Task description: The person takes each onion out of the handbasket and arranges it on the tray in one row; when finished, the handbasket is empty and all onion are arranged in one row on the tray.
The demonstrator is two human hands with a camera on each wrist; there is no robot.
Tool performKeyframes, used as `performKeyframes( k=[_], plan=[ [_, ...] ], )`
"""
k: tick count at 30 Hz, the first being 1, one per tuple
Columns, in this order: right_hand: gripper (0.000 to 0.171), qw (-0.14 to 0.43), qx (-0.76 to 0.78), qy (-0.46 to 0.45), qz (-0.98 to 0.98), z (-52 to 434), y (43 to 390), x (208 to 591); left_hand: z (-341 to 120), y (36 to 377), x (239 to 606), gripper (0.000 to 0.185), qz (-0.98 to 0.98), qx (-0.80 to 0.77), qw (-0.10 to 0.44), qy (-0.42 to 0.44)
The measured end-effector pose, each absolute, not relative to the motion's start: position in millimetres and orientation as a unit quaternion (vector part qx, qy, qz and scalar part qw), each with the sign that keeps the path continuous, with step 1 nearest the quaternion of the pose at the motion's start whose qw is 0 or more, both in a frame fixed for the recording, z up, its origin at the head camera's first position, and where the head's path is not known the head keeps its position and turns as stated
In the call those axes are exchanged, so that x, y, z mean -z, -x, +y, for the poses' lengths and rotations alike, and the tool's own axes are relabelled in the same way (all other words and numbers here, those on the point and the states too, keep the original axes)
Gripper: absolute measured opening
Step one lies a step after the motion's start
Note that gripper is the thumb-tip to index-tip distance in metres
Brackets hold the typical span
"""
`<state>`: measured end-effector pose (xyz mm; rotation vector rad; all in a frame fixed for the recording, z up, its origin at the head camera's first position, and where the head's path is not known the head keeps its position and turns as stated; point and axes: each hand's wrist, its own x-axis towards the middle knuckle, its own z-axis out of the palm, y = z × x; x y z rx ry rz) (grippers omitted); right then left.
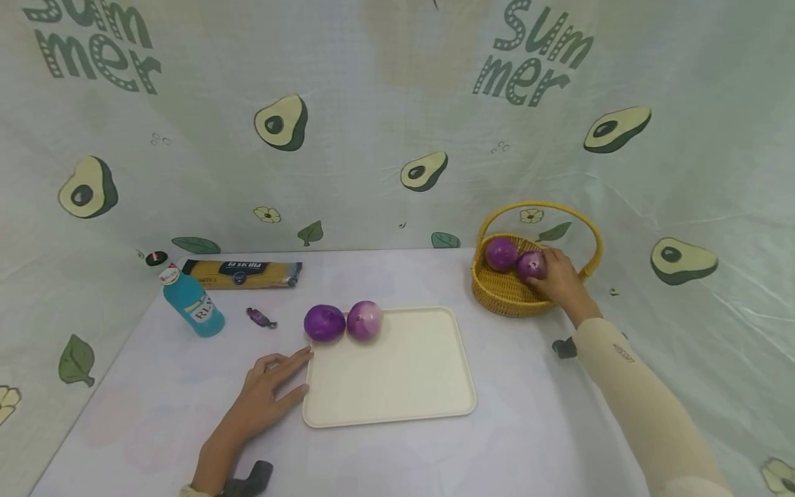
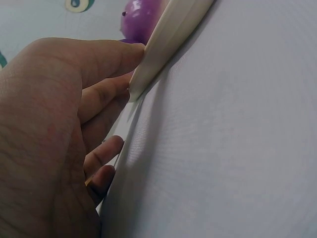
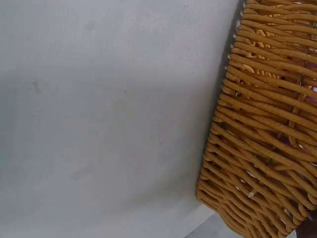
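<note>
While my right hand (image 1: 559, 279) reaches into the wicker basket (image 1: 497, 293) at the far right of the bench (image 1: 528, 428), its fingers curl around one purple onion (image 1: 531, 266) there. A second onion (image 1: 500, 253) sits just beside it to the left, inside the same basket, and the two look to be touching. My right wrist view shows only the woven side of the basket (image 3: 262, 144) standing on the pale cloth, so I cannot tell from it how my fingers lie.

My left hand (image 1: 263, 397) lies flat on the bench with its fingers spread and relaxed, their tips touching the near left edge of the cream tray (image 1: 397, 386). In my left wrist view my fingers (image 2: 106, 59) press against the tray rim (image 2: 168, 39), gripping nothing.

Two more onions rest at the far left corner of the tray: a deep purple one (image 1: 324, 322) at the rim and a paler, partly peeled one (image 1: 364, 320) touching it on its right. The purple one (image 2: 141, 17) peeks out above the rim in my left wrist view.

Well to the left stands a tilted blue bottle (image 1: 194, 304) with a white cap, a packet of spaghetti (image 1: 243, 273) behind it, and a small wrapped sweet (image 1: 261, 317) between bottle and tray. An avocado-print cloth (image 1: 397, 138) hangs behind it all.
</note>
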<state>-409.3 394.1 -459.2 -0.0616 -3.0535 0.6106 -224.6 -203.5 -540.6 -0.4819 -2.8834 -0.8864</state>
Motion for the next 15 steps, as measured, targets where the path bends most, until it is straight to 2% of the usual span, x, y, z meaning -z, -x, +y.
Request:
performKeyframes(
  k=[15],
  plan=[
    [0.082,0.023,-0.184,-0.003,-0.983,392.7,414.0,462.5,-204.1,224.8,541.2,0.059,-0.943,0.29,0.039,0.159]
  ],
)
